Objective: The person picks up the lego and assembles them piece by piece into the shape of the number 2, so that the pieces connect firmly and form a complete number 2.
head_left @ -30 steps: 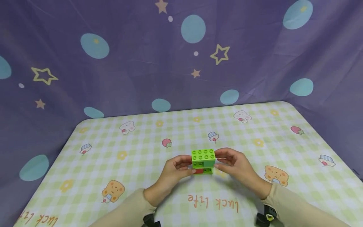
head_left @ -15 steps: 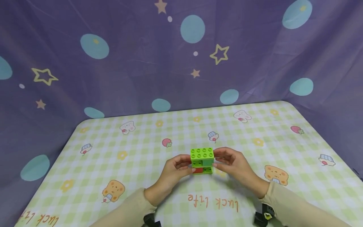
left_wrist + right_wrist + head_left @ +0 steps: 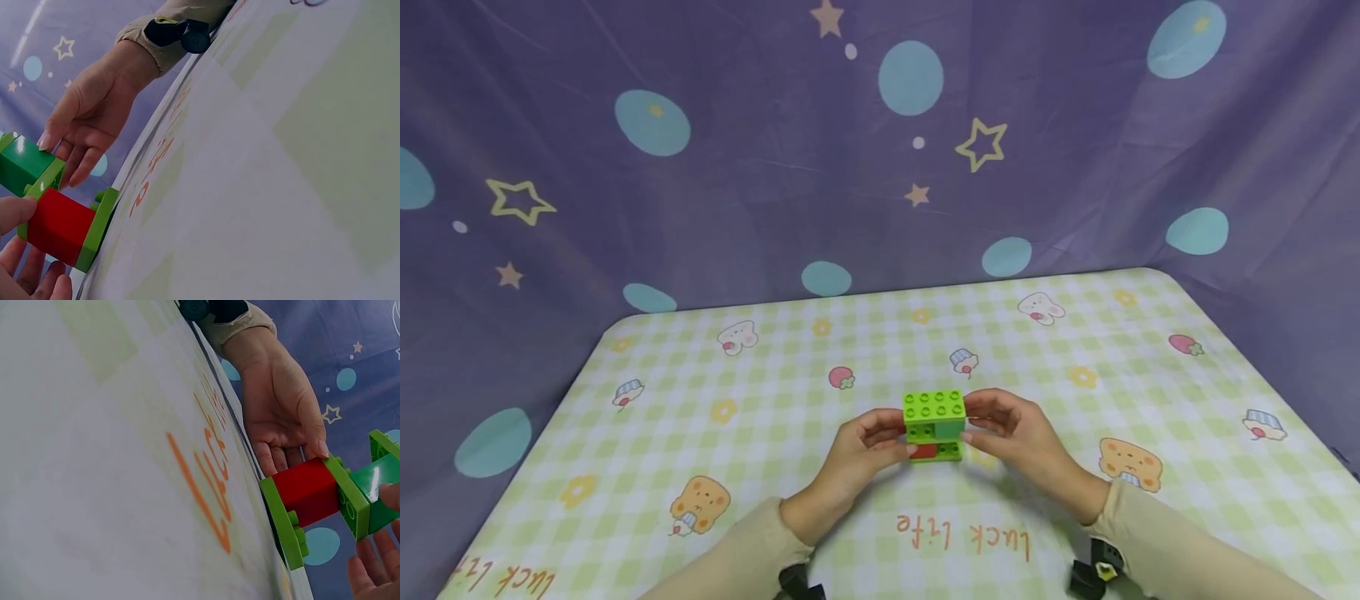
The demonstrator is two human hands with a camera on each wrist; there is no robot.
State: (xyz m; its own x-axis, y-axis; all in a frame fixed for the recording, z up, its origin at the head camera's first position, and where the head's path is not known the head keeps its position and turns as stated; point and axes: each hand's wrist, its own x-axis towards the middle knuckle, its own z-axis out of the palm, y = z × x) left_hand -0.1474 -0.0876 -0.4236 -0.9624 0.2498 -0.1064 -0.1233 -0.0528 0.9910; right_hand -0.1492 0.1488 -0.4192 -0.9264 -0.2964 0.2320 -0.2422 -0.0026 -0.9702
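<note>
A zigzag stack of toy building bricks stands on the table between the two hands. Its light green top plate point(image 3: 934, 406) lies over a dark green brick point(image 3: 950, 430) on the right side. Below a middle light green plate point(image 3: 354, 503), a red brick point(image 3: 923, 451) sits at the left on the light green bottom plate point(image 3: 282, 522). My left hand point(image 3: 857, 454) grips the stack low on its left, thumb tip at the red brick and middle plate. From the right, my right hand point(image 3: 1018, 433) pinches the dark green brick; its fingertips are partly hidden behind the stack.
A checked cloth point(image 3: 820, 533) with printed cupcakes, strawberries and lettering covers the table. Behind the far edge hangs a purple curtain point(image 3: 737, 192) with stars and blue ovals. Black wrist cameras point(image 3: 1093, 569) are strapped below both sleeves.
The upper part of the stack has shifted slightly left, and the right hand moved with it. The left hand has stayed in place. Over the last half second almost nothing moved.
</note>
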